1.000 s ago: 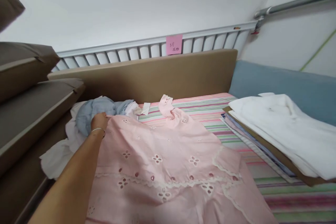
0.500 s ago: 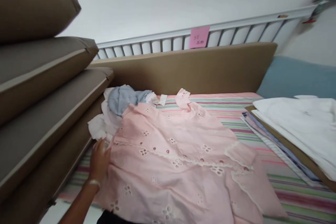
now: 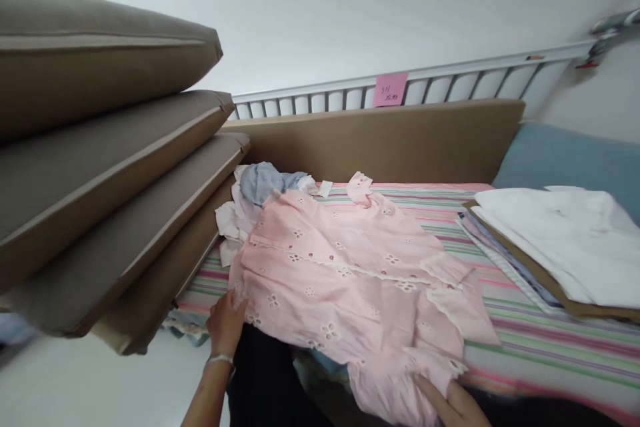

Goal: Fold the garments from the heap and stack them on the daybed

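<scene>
A pink blouse [image 3: 320, 280] with cut-out flowers, small buttons and pale lace trim lies spread on the striped bed sheet [image 3: 540, 347]. Its collar end points right and one sleeve reaches toward the back. My left hand [image 3: 226, 323], with a band at the wrist, has its fingers closed on the blouse's lower left corner. At the front, my right hand [image 3: 453, 403] pinches the near sleeve, which hangs over the bed's edge; part of this hand is cut off by the frame.
Stacked brown cushions [image 3: 150, 140] rise on the left. Crumpled blue and white clothes [image 3: 265, 183] lie behind the blouse. Folded clothes [image 3: 555, 240], white on top, stand at right. A padded board [image 3: 375, 147] and a rail with a pink note [image 3: 391, 89] run along the back.
My left hand has moved down and nearer along the blouse's left edge. My right hand has come into view at the near sleeve. The view has shifted, showing more of the bed's front.
</scene>
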`<move>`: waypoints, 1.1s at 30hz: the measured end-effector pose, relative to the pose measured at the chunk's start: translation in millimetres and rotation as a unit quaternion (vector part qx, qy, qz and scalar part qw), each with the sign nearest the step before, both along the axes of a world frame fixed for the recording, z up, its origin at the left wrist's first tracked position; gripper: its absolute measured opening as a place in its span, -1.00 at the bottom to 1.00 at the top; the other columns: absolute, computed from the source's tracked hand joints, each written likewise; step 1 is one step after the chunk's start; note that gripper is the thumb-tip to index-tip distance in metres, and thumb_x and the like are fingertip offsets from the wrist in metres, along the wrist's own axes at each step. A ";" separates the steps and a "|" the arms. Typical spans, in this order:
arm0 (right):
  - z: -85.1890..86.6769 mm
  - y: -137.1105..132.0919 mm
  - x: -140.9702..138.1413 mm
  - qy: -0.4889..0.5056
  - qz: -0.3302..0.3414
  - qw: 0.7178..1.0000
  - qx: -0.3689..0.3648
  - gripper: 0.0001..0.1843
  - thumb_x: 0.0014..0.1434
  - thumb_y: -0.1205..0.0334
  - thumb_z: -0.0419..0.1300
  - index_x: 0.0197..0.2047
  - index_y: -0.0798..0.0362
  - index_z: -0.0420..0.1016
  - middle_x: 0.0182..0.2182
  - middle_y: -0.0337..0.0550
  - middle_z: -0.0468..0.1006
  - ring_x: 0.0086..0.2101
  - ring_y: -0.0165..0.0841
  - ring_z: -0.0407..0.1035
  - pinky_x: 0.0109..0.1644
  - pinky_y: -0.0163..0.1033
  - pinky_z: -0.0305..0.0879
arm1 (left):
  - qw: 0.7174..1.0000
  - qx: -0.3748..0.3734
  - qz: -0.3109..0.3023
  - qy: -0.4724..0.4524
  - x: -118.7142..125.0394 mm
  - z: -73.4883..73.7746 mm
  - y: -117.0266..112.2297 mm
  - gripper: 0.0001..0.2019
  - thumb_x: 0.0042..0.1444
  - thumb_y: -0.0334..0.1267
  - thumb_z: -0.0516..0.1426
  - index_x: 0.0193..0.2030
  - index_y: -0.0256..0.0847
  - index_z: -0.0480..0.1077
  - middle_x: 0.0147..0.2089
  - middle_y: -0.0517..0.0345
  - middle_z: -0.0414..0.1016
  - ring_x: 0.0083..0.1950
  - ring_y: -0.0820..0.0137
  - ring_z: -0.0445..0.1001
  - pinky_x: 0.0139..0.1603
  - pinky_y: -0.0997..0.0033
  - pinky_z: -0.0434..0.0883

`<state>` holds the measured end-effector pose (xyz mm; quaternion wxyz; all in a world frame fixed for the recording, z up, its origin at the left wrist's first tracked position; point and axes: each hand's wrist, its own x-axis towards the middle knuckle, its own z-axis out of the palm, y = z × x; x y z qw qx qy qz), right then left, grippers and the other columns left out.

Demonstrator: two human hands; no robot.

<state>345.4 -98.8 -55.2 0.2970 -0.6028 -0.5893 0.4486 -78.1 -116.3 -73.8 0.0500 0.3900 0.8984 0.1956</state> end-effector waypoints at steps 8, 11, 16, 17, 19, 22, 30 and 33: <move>30.3 12.0 4.3 -0.034 -0.012 0.996 0.079 -0.64 -0.18 -0.15 0.17 -0.62 0.00 0.37 -0.56 -0.15 0.53 -0.39 -0.17 0.41 -0.28 -0.22 0.34 | 0.998 -0.047 -0.032 -0.039 -29.0 8.2 -3.6 -0.76 0.06 -0.13 0.00 -0.21 -0.11 0.40 -0.17 0.11 0.53 -0.11 0.26 0.46 -0.18 0.35 0.29; 43.7 20.9 18.2 -0.061 0.008 0.996 0.070 -0.68 -0.24 -0.11 0.21 -0.67 -0.03 0.35 -0.61 -0.16 0.50 -0.45 -0.16 0.39 -0.35 -0.19 0.32 | 0.998 -0.035 -0.045 -0.031 -48.8 11.8 -17.7 -0.77 0.08 -0.14 -0.02 -0.27 -0.13 0.41 -0.15 0.14 0.52 -0.08 0.33 0.44 -0.12 0.43 0.28; 69.7 27.5 32.9 -0.089 0.012 0.996 0.012 -0.66 -0.28 -0.04 0.22 -0.44 0.01 0.51 -0.38 -0.04 0.60 -0.29 -0.07 0.44 -0.18 -0.13 0.32 | 0.995 -0.071 -0.067 -0.031 -60.4 1.4 -33.4 -0.88 -0.03 -0.25 0.07 -0.41 -0.16 0.43 -0.21 0.09 0.53 -0.11 0.29 0.44 -0.07 0.40 0.29; 74.3 26.0 34.5 -0.084 0.012 0.996 -0.004 -0.61 -0.28 -0.03 0.22 -0.38 0.03 0.52 -0.32 -0.02 0.59 -0.23 -0.06 0.44 -0.13 -0.12 0.31 | 0.994 -0.079 -0.065 -0.030 -58.4 0.0 -34.4 -0.88 -0.04 -0.26 0.08 -0.41 -0.17 0.44 -0.21 0.07 0.53 -0.11 0.26 0.45 -0.07 0.36 0.30; 81.4 19.5 36.8 -0.053 0.012 0.998 -0.037 -0.52 -0.27 -0.01 0.24 -0.25 0.07 0.52 -0.23 0.00 0.58 -0.16 -0.06 0.42 -0.07 -0.11 0.29 | 0.995 -0.084 -0.048 -0.013 -47.5 2.3 -35.1 -0.84 -0.03 -0.26 0.06 -0.35 -0.20 0.45 -0.15 -0.03 0.51 -0.04 0.16 0.42 -0.01 0.24 0.29; 87.8 3.9 35.7 0.091 0.050 0.989 -0.103 -0.44 -0.19 0.04 0.27 -0.09 0.11 0.46 -0.16 0.02 0.55 -0.12 -0.11 0.40 -0.04 -0.12 0.29 | 0.998 0.029 -0.041 0.033 -5.9 17.9 -37.5 -0.73 0.03 -0.23 0.01 -0.17 -0.25 0.41 0.01 -0.16 0.41 0.14 0.10 0.28 0.13 0.14 0.20; 92.1 -10.4 -9.8 0.445 0.019 0.871 -0.205 -0.61 -0.10 0.19 0.30 -0.16 0.12 0.45 -0.26 -0.08 0.56 -0.31 -0.32 0.43 -0.22 -0.23 0.32 | 0.811 -0.108 -0.417 -0.396 177.0 1.9 -60.6 -0.59 -0.08 -0.11 0.20 -0.02 -0.01 0.40 0.06 0.06 0.41 0.14 0.19 0.31 0.19 0.22 0.22; 85.5 -7.4 -30.4 0.510 -0.016 0.835 -0.204 -0.62 -0.18 0.29 0.32 -0.21 0.12 0.43 -0.38 -0.16 0.55 -0.44 -0.39 0.40 -0.33 -0.27 0.30 | 0.822 -0.067 -0.384 -0.415 208.4 -26.9 -42.2 -0.43 -0.14 -0.15 0.27 0.09 -0.04 0.31 0.16 0.01 0.31 0.25 0.14 0.15 0.29 0.11 0.07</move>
